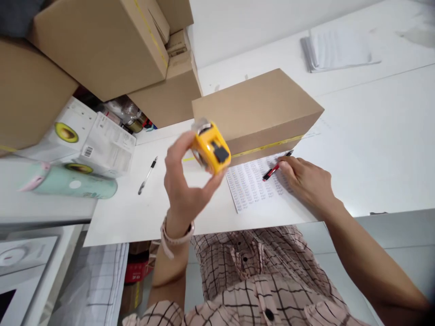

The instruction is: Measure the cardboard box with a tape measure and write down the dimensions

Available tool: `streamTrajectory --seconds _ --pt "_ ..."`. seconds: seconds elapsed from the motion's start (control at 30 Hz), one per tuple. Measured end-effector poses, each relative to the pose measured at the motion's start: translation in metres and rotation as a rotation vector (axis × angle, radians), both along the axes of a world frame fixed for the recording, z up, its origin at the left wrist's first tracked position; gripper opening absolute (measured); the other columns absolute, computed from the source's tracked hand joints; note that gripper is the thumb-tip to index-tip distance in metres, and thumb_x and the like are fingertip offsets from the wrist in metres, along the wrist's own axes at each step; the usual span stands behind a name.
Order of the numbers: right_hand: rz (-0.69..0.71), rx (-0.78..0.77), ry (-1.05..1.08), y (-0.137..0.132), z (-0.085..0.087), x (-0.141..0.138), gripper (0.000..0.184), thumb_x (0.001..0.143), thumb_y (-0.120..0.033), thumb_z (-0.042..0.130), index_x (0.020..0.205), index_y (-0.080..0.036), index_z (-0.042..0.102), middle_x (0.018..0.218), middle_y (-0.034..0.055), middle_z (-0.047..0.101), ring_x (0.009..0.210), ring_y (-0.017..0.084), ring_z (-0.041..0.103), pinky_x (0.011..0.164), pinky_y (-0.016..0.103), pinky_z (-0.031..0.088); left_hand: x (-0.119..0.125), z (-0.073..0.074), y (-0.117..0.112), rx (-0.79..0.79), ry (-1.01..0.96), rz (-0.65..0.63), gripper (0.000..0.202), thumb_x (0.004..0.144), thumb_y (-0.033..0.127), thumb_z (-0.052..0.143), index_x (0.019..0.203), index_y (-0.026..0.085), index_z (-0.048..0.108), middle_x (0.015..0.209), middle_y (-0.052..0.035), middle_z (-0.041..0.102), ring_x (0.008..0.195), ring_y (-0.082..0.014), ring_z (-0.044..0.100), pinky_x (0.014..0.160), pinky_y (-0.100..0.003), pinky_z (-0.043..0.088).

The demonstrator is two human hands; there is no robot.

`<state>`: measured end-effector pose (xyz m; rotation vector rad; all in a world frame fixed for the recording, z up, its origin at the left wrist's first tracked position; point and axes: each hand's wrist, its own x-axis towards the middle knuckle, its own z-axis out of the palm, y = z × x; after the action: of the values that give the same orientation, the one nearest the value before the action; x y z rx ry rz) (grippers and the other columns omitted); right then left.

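Observation:
My left hand (pixel 185 185) is raised above the table, thumb and fingers closed round a yellow tape measure (pixel 212 147) with a black button. The tape measure is slightly blurred. My right hand (pixel 307 183) rests on a sheet of paper (pixel 249 188) covered in rows of small writing. Its thumb and fingers close on a red and black pen (pixel 272 172), tilted over the sheet. Just beyond both hands lies a brown cardboard box (pixel 258 106). A yellow strip (pixel 265 147) runs along its near side; whether it joins the tape measure I cannot tell.
A second pen (pixel 148 175) lies on the white table (pixel 374 149) to the left. Beside it are a mint-green bottle (pixel 81 186) and white cartons with avocado pictures (pixel 105 145). Large cardboard boxes (pixel 102 40) are stacked behind. A paper stack (pixel 340 50) sits at far right.

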<state>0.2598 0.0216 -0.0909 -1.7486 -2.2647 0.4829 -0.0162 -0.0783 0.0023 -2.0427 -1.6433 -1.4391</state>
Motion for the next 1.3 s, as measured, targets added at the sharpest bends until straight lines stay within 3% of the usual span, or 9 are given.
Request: streamTrajectory --seconds 0.13,0.33,0.43,0.57,0.63,0.8,0.87,1.03,1.3 --pt "-0.012 0.044 -0.072 -0.003 -0.005 -0.003 0.054 0.098 -0.065 0.033 0.104 -0.024 0.067 0.100 0.0149 0.074 0.083 0.033 0.068 0.055 0.037 0.041 -0.012 0.019 0.061 -0.080 0.112 -0.092 0.069 0.090 0.049 0.072 0.147 0.023 0.041 0.148 -0.0110 0.052 0.139 -0.0326 0.048 0.118 -0.053 0.041" --pt "0.039 -0.014 -0.027 -0.002 -0.009 0.018 0.044 0.096 -0.054 0.035 0.108 -0.026 0.066 0.082 0.0136 0.073 0.063 0.032 0.064 0.056 0.045 0.046 -0.017 -0.010 0.120 -0.161 0.120 -0.115 0.057 0.094 0.049 0.065 0.144 0.029 0.048 0.143 -0.0099 0.059 0.139 -0.0345 0.050 0.119 -0.062 0.036" --pt "0.018 -0.118 0.249 -0.013 0.000 0.031 0.040 0.093 -0.056 0.045 0.112 -0.028 0.068 0.076 0.0092 0.074 0.069 0.034 0.070 0.066 0.051 0.054 -0.019 -0.015 0.130 -0.182 0.160 -0.114 0.052 0.098 0.050 0.060 0.143 0.025 0.051 0.147 -0.0103 0.056 0.143 -0.0353 0.047 0.120 -0.063 0.033" --pt "-0.032 -0.358 0.895 -0.042 0.008 0.045 0.028 0.093 -0.052 0.060 0.111 -0.035 0.072 0.098 0.0058 0.080 0.095 0.032 0.076 0.083 0.052 0.061 -0.006 -0.013 0.095 -0.054 0.183 0.006 0.050 0.104 0.045 0.051 0.144 0.016 0.049 0.158 -0.0126 0.044 0.154 -0.0349 0.031 0.124 -0.060 0.025" --pt "-0.016 -0.368 1.082 -0.056 0.002 0.047 0.028 0.090 -0.047 0.068 0.115 -0.036 0.072 0.103 0.0054 0.080 0.099 0.031 0.076 0.082 0.051 0.062 0.013 -0.023 0.055 0.052 0.159 0.038 0.040 0.101 0.036 0.057 0.137 0.018 0.056 0.151 -0.0129 0.053 0.149 -0.0326 0.041 0.122 -0.057 0.034" --pt "-0.081 -0.161 1.203 -0.080 -0.020 0.022 0.018 0.085 -0.042 0.078 0.090 -0.026 0.070 0.068 0.0002 0.070 0.057 0.017 0.065 0.055 0.032 0.054 0.072 -0.089 -0.049 0.078 0.037 -0.109 0.020 0.098 0.018 0.057 0.117 0.018 0.064 0.097 -0.0036 0.075 0.093 -0.0174 0.071 0.080 -0.035 0.062" --pt "-0.117 -0.152 1.178 -0.087 -0.023 0.004 0.026 0.092 -0.044 0.069 0.077 -0.024 0.064 0.056 -0.0029 0.057 0.046 0.012 0.049 0.043 0.026 0.041 0.087 -0.113 -0.075 -0.084 0.079 -0.168 0.020 0.096 0.016 0.058 0.114 0.014 0.066 0.102 -0.0085 0.077 0.099 -0.0199 0.071 0.086 -0.037 0.062" --pt "0.021 -0.336 1.028 -0.095 -0.017 -0.031 0.025 0.094 -0.047 0.067 0.104 -0.025 0.067 0.072 0.0005 0.068 0.064 0.017 0.065 0.057 0.028 0.052 0.097 -0.139 -0.094 -0.223 0.328 -0.074 0.041 0.102 0.034 0.051 0.125 0.005 0.067 0.128 -0.0192 0.071 0.127 -0.0289 0.063 0.108 -0.043 0.051" --pt "0.082 -0.203 0.801 -0.096 -0.027 -0.032 0.016 0.093 -0.037 0.069 0.090 -0.024 0.060 0.071 -0.0016 0.065 0.057 0.013 0.058 0.051 0.024 0.047 0.099 -0.158 -0.092 -0.166 0.455 0.027 0.032 0.101 0.022 0.053 0.127 0.015 0.071 0.134 -0.0096 0.071 0.121 -0.0220 0.066 0.114 -0.039 0.043"
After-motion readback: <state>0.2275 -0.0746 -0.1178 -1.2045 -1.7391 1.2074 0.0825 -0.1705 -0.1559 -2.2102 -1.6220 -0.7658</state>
